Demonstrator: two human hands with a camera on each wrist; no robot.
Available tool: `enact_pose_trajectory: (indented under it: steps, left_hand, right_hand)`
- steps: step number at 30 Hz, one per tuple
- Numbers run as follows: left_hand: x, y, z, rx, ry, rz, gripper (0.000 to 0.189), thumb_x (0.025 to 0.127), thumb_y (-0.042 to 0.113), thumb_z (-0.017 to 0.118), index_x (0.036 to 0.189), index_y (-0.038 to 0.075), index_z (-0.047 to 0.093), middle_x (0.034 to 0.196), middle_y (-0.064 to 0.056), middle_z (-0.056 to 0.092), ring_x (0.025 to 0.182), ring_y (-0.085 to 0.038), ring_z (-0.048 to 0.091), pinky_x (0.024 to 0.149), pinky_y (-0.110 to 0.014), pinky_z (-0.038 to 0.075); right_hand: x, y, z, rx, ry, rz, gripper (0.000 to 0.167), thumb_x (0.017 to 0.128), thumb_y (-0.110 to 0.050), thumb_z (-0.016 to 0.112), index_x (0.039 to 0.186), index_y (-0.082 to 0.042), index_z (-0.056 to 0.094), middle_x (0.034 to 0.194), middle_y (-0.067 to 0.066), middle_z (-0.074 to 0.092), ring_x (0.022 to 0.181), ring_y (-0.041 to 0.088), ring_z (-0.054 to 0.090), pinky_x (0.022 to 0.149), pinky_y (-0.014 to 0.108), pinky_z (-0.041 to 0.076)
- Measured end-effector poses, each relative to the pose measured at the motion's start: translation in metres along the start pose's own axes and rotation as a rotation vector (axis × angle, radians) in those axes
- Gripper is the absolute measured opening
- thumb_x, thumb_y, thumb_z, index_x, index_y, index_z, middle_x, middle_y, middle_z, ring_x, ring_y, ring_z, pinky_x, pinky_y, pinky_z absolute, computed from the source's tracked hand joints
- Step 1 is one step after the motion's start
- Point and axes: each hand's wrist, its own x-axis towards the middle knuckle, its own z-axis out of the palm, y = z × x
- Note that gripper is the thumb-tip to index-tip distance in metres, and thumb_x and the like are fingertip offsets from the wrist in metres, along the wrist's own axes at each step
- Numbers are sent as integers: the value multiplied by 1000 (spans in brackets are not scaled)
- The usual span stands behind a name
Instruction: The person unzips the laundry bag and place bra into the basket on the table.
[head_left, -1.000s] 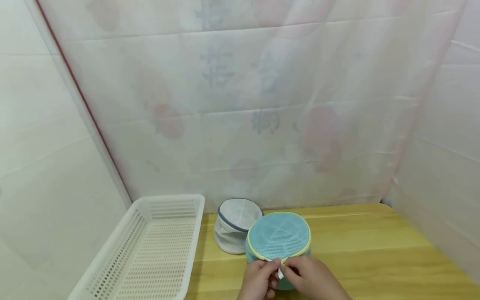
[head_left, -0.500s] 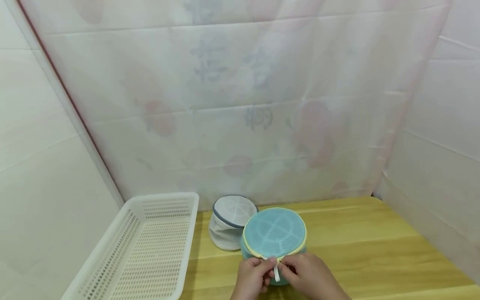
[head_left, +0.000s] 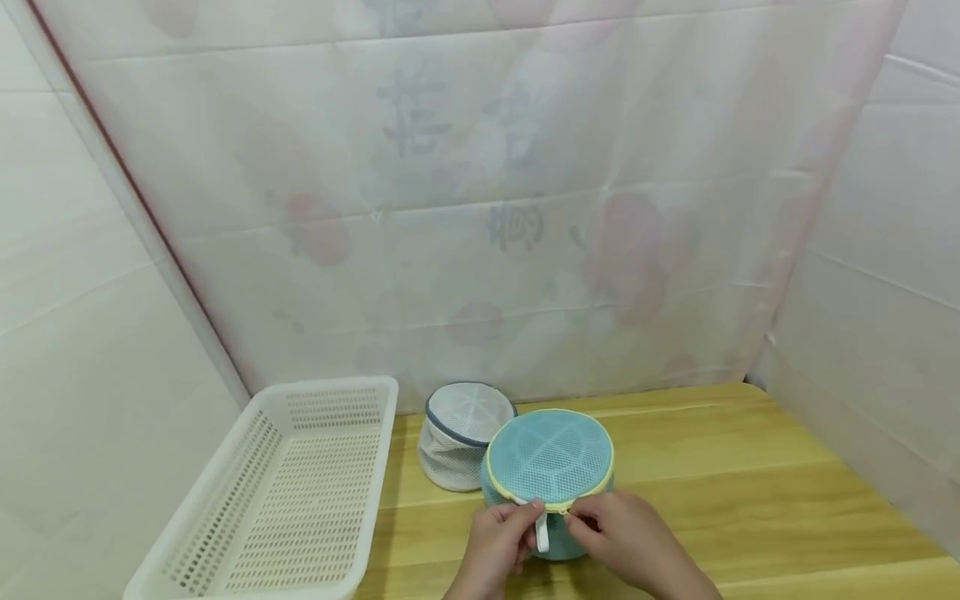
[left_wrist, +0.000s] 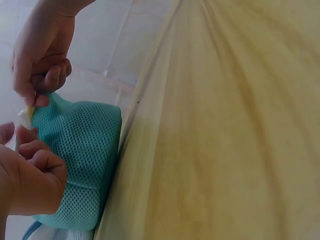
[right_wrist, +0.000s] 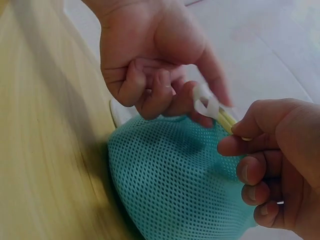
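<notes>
On the wooden table (head_left: 735, 483), I see left hand (head_left: 497, 537) and right hand (head_left: 626, 533), slightly apart, pinching the near rim (head_left: 557, 507) of the teal bag (head_left: 553, 454).

The mesh laundry bag (head_left: 553, 458) is teal with yellow trim (head_left: 557, 507) and a white loop (head_left: 542, 533); the smaller mesh bag (head_left: 468, 417), white with grey-blue edging (head_left: 450, 431). White slotted basket (head_left: 382, 467); yellow-brown streaked wood-grain worktop (head_left: 712, 467); whitish sheet (head_left: 450, 275), pink blotches, greyish characters.

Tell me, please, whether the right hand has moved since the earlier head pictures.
Yes: judged against the white basket, the right hand has shifted slightly rightward, away from the left hand.
</notes>
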Motion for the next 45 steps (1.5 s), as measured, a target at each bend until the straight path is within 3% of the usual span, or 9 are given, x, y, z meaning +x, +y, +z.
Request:
enact_pose_trajectory:
  steps: [4, 12, 20, 25, 28, 31, 35, 40, 45]
  left_hand:
    - [-3, -1, 7, -40, -59, -23, 38, 87, 40, 72, 67, 9, 65, 44, 8, 37, 38, -4, 21, 37, -20, 18]
    - [-8, -6, 11, -47, 10, -49, 31, 85, 35, 75, 72, 9, 64, 56, 8, 51, 41, -3, 34, 40, -18, 26]
    - [-7, 2, -2, 15, 10, -45, 32, 85, 37, 73, 86, 5, 71, 61, 8, 47, 47, -7, 35, 45, -19, 30]
    - [-7, 5, -9, -18, 17, -23, 30, 85, 36, 74, 84, 6, 71, 58, 8, 41, 46, -7, 32, 45, -20, 30]
    - [-9, 3, -8, -26, -56, -22, 31, 86, 36, 72, 84, 6, 72, 52, 7, 39, 44, -7, 29, 43, -20, 27]
    - [-13, -4, -3, -16, -209, -52, 32, 88, 34, 70, 80, 3, 70, 50, 6, 40, 43, -7, 27, 43, -21, 24]
    - [-19, -12, 5, -3, -319, -104, 32, 88, 35, 70, 70, 8, 67, 53, 9, 47, 42, -4, 29, 44, -19, 25]
    - [-16, -16, 12, -42, -138, -73, 30, 85, 39, 74, 75, 11, 74, 50, 9, 47, 42, -4, 30, 44, -19, 27]
    - [-11, -16, 12, -19, 6, -46, 29, 82, 34, 78, 67, 12, 65, 49, 7, 44, 43, -6, 33, 45, -21, 30]
  right_hand:
    - [-1, 0, 4, 4, 1, -6, 28, 93, -26, 66, 65, -27, 62, 53, -19, 36, 48, -4, 31, 47, 19, 32]
    - [-8, -3, 6, 16, -24, -40, 25, 94, -29, 65, 69, -27, 64, 55, -21, 40, 50, -5, 35, 49, 19, 34]
    - [-10, -3, -8, 36, -36, 0, 25, 95, -31, 64, 71, -25, 68, 54, -19, 40, 48, -4, 35, 48, 19, 34]
    - [-10, 0, -13, 53, -26, -7, 23, 95, -29, 64, 73, -25, 71, 54, -18, 43, 49, -4, 36, 48, 20, 36]
    - [-10, 0, -14, 58, -32, 10, 29, 95, -28, 64, 65, -27, 63, 52, -18, 36, 48, -4, 32, 48, 19, 34]
    - [-12, 2, -12, 78, -31, 23, 36, 94, -24, 64, 59, -26, 54, 52, -18, 31, 47, -4, 28, 47, 18, 31]
    - [-15, 9, -5, 127, -30, -54, 33, 94, -20, 63, 61, -25, 57, 54, -20, 32, 48, -7, 29, 47, 17, 32]
    - [-16, 13, 2, 102, -6, -171, 31, 92, -17, 65, 63, -27, 59, 55, -22, 37, 49, -10, 30, 45, 14, 32]
    - [-14, 10, 3, 116, -64, -157, 33, 90, -15, 66, 60, -24, 56, 54, -22, 32, 47, -10, 27, 44, 13, 28]
